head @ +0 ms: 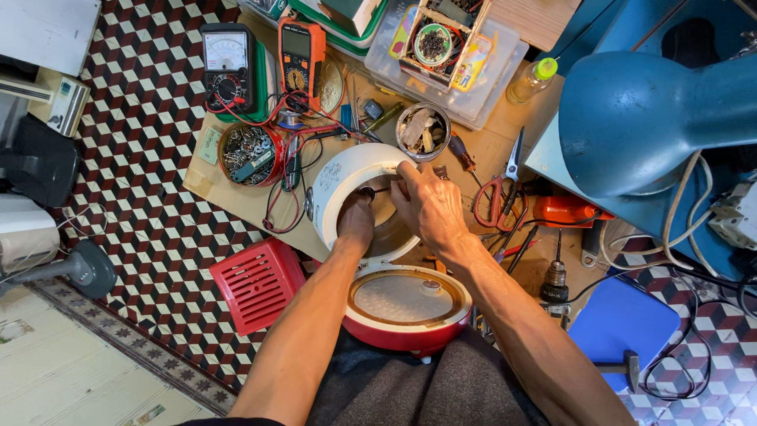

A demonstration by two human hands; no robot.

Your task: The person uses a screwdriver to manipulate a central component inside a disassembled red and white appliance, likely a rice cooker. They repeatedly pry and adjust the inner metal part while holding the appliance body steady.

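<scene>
The white rice cooker body (347,177) sits at the middle of a brown work board (229,189), tipped toward the person, with its red-rimmed lid (406,304) swung open on the near side, over the lap. The left hand (356,222) is sunk into the cooker's cavity, fingers curled down out of sight, so whether they grip anything cannot be told. The right hand (430,207) rests over the cooker's right rim, its fingertips pinched on a thin dark tool shaft (381,189) that runs level toward the left hand. The step in hand looks like work on a part deep inside the cavity, probably loosening or seating a fastener; the next move seems to call for a steady tool tip while the buried hand braces the part by feel. Counted around the cooker: 2 multimeters beyond it, 1 black analogue meter (227,67) and 1 orange digital meter (301,55); 2 round tins, 1 red tin of screws (248,154) to its left and 1 grey tin (423,130) just behind it; 1 pair of red-handled scissors (501,185) to its right; 1 red slatted plastic piece (258,284) on the chequered floor at its near left; 1 hammer (619,367) well off to its near right.
</scene>
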